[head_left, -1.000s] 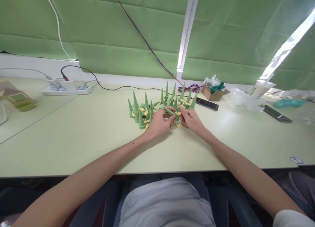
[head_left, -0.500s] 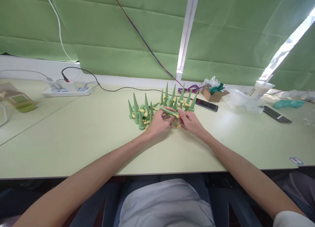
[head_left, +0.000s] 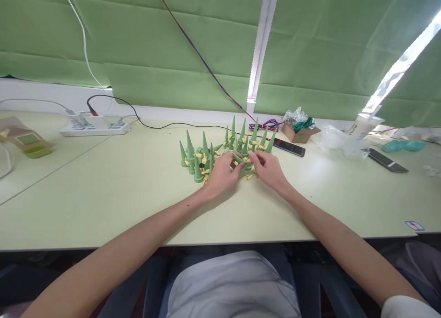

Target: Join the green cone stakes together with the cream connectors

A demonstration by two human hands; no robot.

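Note:
My left hand (head_left: 222,173) is closed around a green cone (head_left: 238,158), which lies tilted between its thumb and fingers. At the cone's right end, the fingertips of my right hand (head_left: 269,172) pinch a small yellow piece (head_left: 247,160); whether it is seated in the cone I cannot tell. Green cones with yellow pieces stand upright to the left, such as one cone (head_left: 190,152), and others stand behind my hands, such as a tall cone (head_left: 233,129). A loose yellow piece (head_left: 250,176) rests on the table between my hands.
A phone (head_left: 288,146) lies behind my right hand, near a small cardboard box (head_left: 300,135) and coiled wires (head_left: 270,124). Farther right are a plastic bag (head_left: 339,141), a cup (head_left: 365,125) and a dark device (head_left: 387,161). A power strip (head_left: 96,130) sits at back left.
The green cone has turned in my left hand and now shows shorter. My fingers have shifted around it, and the loose yellow piece on the table shows more fully.

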